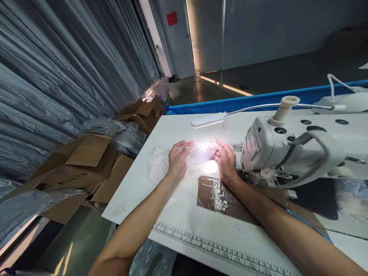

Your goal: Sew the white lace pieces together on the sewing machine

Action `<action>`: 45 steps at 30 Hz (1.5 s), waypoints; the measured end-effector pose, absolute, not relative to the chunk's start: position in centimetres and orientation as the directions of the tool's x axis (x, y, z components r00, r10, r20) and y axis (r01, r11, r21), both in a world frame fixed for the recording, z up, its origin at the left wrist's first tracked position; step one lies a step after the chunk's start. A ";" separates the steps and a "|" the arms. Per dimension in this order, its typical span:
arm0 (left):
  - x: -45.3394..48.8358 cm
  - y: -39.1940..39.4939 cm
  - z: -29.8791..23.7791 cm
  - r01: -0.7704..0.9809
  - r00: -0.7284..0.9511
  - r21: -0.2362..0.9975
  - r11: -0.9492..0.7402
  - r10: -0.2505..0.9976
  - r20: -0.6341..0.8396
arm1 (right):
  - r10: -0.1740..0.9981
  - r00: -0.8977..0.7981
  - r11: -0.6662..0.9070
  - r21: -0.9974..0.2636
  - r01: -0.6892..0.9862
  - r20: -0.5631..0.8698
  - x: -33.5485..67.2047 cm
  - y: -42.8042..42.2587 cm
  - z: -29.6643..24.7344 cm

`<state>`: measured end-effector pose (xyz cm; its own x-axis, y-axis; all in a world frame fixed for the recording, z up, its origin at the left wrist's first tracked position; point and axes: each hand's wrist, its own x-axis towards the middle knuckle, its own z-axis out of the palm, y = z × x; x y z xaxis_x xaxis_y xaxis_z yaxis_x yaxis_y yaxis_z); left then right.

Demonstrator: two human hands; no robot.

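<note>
- Left hand (177, 159) is curling narrowly round the left edge of a thin white cloth (198, 156), holding it just above the tabletop (135, 188).
- Right hand (226, 161) is meeting the cloth's right edge; its fingertips are washing out in glare, so I cannot tell its grip.
- The cloth is stretching between both hands, under the lamp (208, 120).
- The machine (287, 149) is standing just right of the right hand.
- A mesh pile (157, 165) is lying beside the left hand, possibly touching it.
</note>
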<state>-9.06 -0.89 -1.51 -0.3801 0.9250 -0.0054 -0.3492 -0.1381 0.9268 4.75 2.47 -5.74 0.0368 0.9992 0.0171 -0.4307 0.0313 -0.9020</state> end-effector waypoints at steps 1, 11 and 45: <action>-9.1 -0.9 -1.5 -0.350 -0.379 0.926 -0.141 0.925 -0.002 | 0.999 0.030 0.023 -0.893 -0.449 0.010 4.8 2.4 -5.7; -9.3 -0.7 -2.0 -0.370 -0.376 0.918 -0.145 0.927 -0.005 | 0.998 0.062 0.015 -0.914 -0.405 -0.011 4.8 2.3 -5.1; -11.2 -1.3 -0.8 0.711 -0.082 0.604 -0.360 0.811 0.580 | 0.985 0.127 0.133 -0.979 -0.156 0.114 5.4 1.9 -4.3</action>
<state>-11.24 -1.28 -0.83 -0.0822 0.8107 0.5796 0.7110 -0.3599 0.6042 5.38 1.94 -4.35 0.1267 0.9854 0.1137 -0.1560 0.1330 -0.9788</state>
